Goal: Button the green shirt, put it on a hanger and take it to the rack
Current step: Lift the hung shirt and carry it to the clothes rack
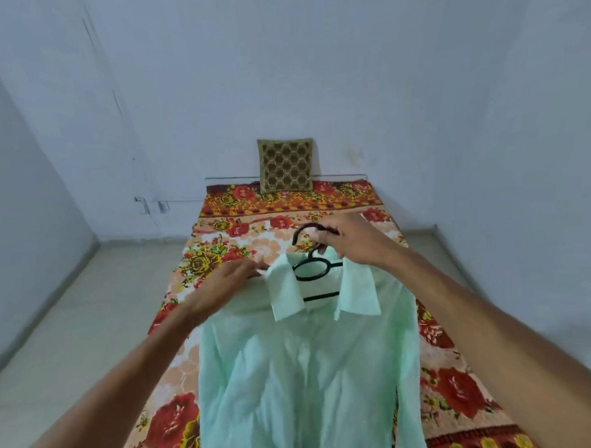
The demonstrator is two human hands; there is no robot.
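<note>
Green and thin, the shirt (307, 369) filled the lower centre of the frame, draped front-up over the flowered bedspread (457, 396) with its collar toward the middle. A black hanger (311, 269) was already inside the neck, its loop and bar showing between the collar points. The right hand (352, 241), just above centre, was closed around the hook, probably to carry the garment's weight and keep the hanger level. The left hand (222, 284), left of centre, rested on the shirt's shoulder with its fingers laid loosely together on the cloth, clamping nothing that could be seen; it seemed to be settling the fabric over the hanger's arm. Whether every button was fastened could not be told. A patterned cushion (285, 165) leaned against the wall at upper centre. No rack was in view.
</note>
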